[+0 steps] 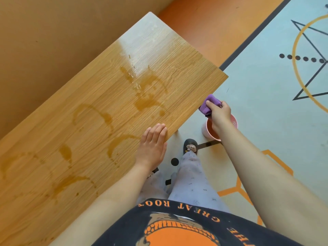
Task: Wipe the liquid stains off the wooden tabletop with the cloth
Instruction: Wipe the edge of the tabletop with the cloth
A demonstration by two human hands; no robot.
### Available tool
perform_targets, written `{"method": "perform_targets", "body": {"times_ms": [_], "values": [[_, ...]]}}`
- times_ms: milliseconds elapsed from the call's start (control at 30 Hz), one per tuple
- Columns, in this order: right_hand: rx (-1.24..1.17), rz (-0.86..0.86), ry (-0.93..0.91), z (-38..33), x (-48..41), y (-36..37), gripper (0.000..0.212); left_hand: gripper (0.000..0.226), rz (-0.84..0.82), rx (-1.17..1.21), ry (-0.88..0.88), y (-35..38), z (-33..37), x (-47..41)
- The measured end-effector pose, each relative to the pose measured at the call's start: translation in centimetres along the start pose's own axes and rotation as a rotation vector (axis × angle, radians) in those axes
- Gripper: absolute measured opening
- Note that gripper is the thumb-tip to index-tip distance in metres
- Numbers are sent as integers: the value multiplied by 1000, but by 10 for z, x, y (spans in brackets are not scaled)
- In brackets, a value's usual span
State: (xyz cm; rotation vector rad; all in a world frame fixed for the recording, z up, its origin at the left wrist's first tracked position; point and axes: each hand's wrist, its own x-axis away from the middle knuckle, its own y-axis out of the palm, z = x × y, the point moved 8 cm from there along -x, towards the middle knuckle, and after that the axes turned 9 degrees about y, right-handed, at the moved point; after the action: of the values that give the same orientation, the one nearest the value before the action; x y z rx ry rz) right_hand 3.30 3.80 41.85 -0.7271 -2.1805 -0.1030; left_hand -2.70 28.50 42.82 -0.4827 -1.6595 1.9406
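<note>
Off the edge of the wooden tabletop [177, 57], with purple cloth [210, 100] gripped in curled right hand [219, 114] and left hand [152, 144] flat on the wood: bring cloth over, spread wider, sweep brown liquid stains [147, 103] along grain.

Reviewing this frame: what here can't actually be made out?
- Head view: the wooden tabletop runs off the left and bottom edges, so the full spread of the liquid stains is unknown.
- Glare washes out its far end, so wetness there is unreadable.
- The right hand grips the purple cloth, and its fingers hide much of it.
- The pink container on the floor sits largely behind the right wrist, so its contents are unclear.
</note>
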Motion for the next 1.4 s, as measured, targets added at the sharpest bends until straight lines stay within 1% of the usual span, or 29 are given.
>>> {"method": "perform_targets", "body": {"times_ms": [100, 167, 267, 333, 433, 500, 600, 700, 800, 900, 967, 1067, 1167, 1300, 1400], "values": [[-23, -18, 20, 29, 14, 11, 14, 51, 20, 17, -3, -2, 0, 0], [-3, -52, 43, 55, 34, 25, 14, 50, 35, 33, -1, -3, -1, -2], [72, -173, 135, 104, 76, 50, 12, 49, 37, 63, -4, -3, -1, -1], [79, -242, 180, 126, 100, 60, 15, 49, 36, 82, -2, -4, 0, -1], [76, -244, 155, 117, 94, 57, 15, 50, 38, 104, -5, -7, -1, -1], [36, -187, 109, 93, 77, 44, 11, 51, 32, 104, 0, -7, -1, -2], [24, -99, -5, 51, 54, 23, 15, 51, 25, 95, 1, -7, -1, -1], [58, -83, -62, 37, 49, 19, 17, 52, 42, 100, 6, -11, -1, 3], [78, -85, -66, 53, 62, 28, 15, 51, 120, 112, 24, -22, 0, 21], [108, -118, -26, 83, 87, 43, 16, 49, 190, 136, -22, -26, -10, 62], [117, -143, -29, 103, 106, 55, 15, 47, 212, 105, -61, -21, -20, 94], [117, -193, -12, 135, 135, 72, 16, 46, 197, 59, -92, -9, -29, 127], [160, -235, 3, 153, 152, 82, 15, 43, 183, 69, -110, -6, -33, 130], [171, -354, 56, 150, 145, 85, 15, 42, 147, 81, -123, -3, -34, 129], [203, -361, 35, 131, 132, 78, 16, 42, 128, 90, -121, -1, -35, 131]]}}
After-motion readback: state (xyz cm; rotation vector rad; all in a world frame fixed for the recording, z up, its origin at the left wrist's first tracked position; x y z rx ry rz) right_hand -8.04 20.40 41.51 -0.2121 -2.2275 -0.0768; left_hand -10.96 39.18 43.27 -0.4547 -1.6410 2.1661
